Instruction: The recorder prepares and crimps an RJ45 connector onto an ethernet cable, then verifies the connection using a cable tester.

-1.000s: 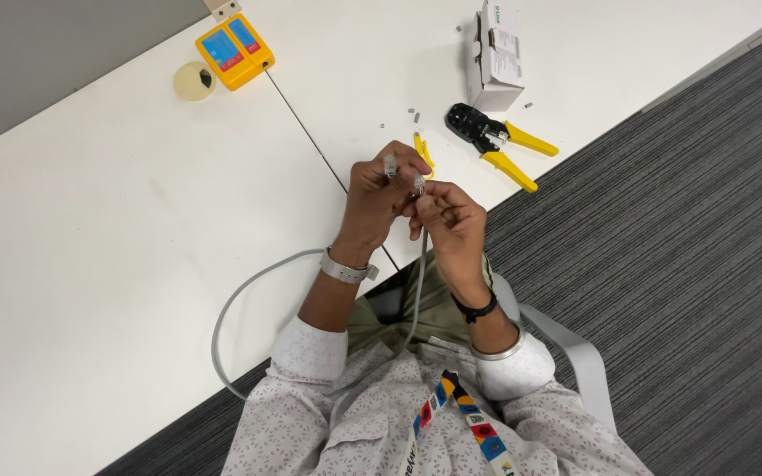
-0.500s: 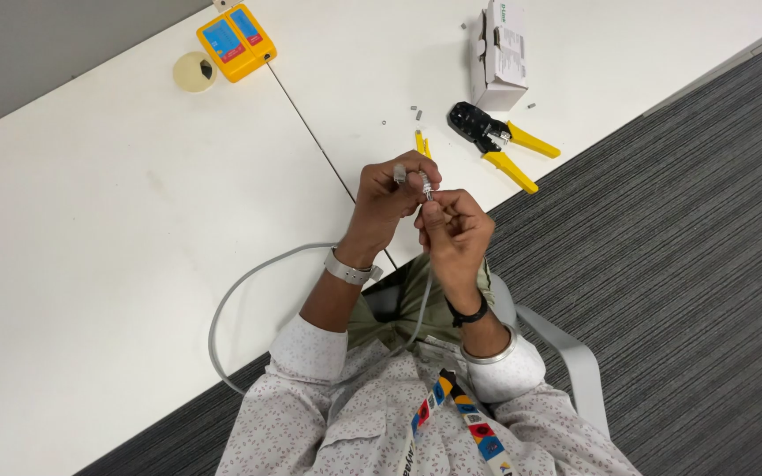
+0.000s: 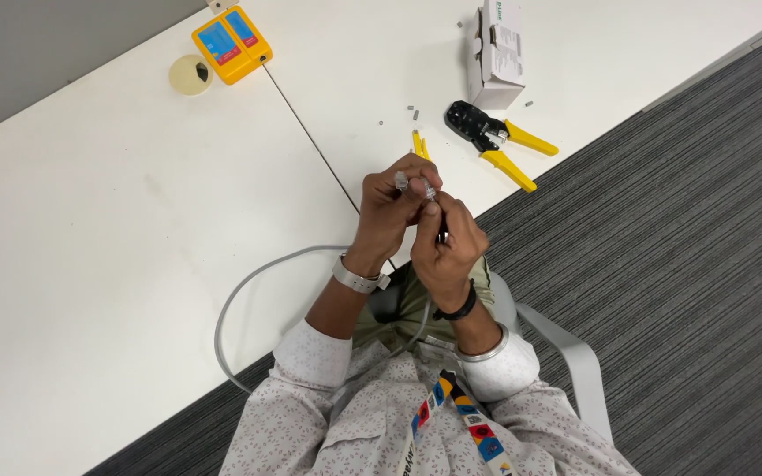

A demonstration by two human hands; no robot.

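Note:
My left hand (image 3: 390, 211) and my right hand (image 3: 445, 242) meet over the front edge of the white table (image 3: 90, 247). Between their fingertips they pinch a small clear plug (image 3: 414, 184) on the end of a grey cable (image 3: 249, 286). The left fingers hold the plug; the right fingers grip the cable end just below it. The cable loops out to the left across the table and back down to my lap. A small yellow tool (image 3: 419, 144) lies on the table just beyond my hands.
Yellow-handled crimping pliers (image 3: 496, 141) lie at the right near a white box (image 3: 497, 53). A yellow and blue tester (image 3: 231, 41) and a roll of tape (image 3: 190, 72) sit at the far edge. Small loose plugs (image 3: 414, 113) are scattered between. Grey carpet (image 3: 663, 264) lies to the right.
Both hands stay together on the plug and cable; the fingers have shifted slightly. The view has drifted a little, nothing else on the table has moved.

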